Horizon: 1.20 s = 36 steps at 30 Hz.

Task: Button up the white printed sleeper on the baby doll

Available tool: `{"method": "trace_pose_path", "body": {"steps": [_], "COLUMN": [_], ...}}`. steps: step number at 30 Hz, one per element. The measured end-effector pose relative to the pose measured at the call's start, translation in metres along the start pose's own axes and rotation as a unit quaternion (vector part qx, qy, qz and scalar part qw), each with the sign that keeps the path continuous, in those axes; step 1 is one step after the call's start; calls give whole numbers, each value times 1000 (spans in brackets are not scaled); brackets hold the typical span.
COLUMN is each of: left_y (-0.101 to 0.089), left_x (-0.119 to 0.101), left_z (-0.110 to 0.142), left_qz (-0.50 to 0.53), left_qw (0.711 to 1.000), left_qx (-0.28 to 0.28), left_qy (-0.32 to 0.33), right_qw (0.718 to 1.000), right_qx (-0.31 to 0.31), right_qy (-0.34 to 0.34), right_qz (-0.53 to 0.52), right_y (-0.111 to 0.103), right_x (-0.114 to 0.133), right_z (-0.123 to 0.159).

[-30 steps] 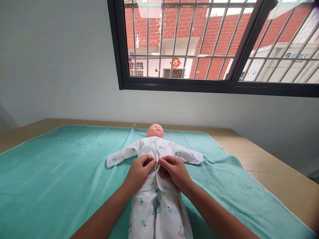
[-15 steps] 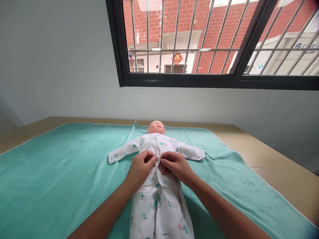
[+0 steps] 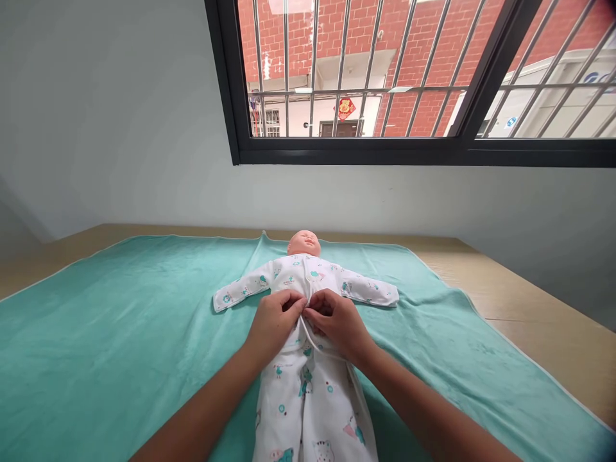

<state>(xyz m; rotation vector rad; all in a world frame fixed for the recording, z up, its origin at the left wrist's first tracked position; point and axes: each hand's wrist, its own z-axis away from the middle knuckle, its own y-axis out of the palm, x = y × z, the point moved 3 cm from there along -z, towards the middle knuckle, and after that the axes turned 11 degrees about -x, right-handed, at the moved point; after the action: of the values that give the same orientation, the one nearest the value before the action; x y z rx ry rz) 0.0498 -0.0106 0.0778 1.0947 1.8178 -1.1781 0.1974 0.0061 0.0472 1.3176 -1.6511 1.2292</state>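
Note:
A baby doll [image 3: 304, 244] lies on its back on a teal towel [image 3: 120, 321], arms spread, dressed in a white printed shirt [image 3: 308, 276] and matching trousers [image 3: 312, 410]. My left hand [image 3: 272, 324] and my right hand [image 3: 337, 324] meet at the doll's belly. Both are closed in a pinch on the two front edges of the shirt, fingertips touching at the middle seam. The fastening under my fingers is hidden.
The towel covers most of a wooden table [image 3: 529, 321], whose bare edge shows at the right and back. A grey wall stands behind it, with a barred black-framed window [image 3: 385, 77] above that looks onto a red brick building.
My hands have stayed pinched at the shirt front, pressing a little closer together. The view has tipped slightly, so the doll sits a bit higher in the picture.

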Motion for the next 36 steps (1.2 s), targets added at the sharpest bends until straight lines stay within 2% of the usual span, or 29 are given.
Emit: {"method": "trace_pose_path", "body": {"steps": [4, 8, 18, 26, 33, 36], "left_y": [1, 0, 0, 2, 2, 2], "left_x": [-2, -2, 1, 3, 5, 6], "left_z": [1, 1, 0, 0, 0, -1], "left_qz": [-29, -8, -6, 44, 92, 101], "left_qw": [999, 999, 1000, 997, 992, 991], "left_qx": [1, -3, 9, 36, 50, 65], "left_qy": [45, 33, 1, -43, -74, -66], "right_qw": [995, 992, 998, 993, 993, 991], "right_qx": [-44, -44, 43, 52, 48, 39], "right_qy": [-58, -79, 7, 44, 27, 51], "right_qz": [71, 84, -42, -99, -108, -115], "right_y": [0, 0, -4, -3, -4, -4], "right_x": [1, 5, 8, 10, 9, 5], "right_z": [2, 1, -1, -3, -2, -4]}}
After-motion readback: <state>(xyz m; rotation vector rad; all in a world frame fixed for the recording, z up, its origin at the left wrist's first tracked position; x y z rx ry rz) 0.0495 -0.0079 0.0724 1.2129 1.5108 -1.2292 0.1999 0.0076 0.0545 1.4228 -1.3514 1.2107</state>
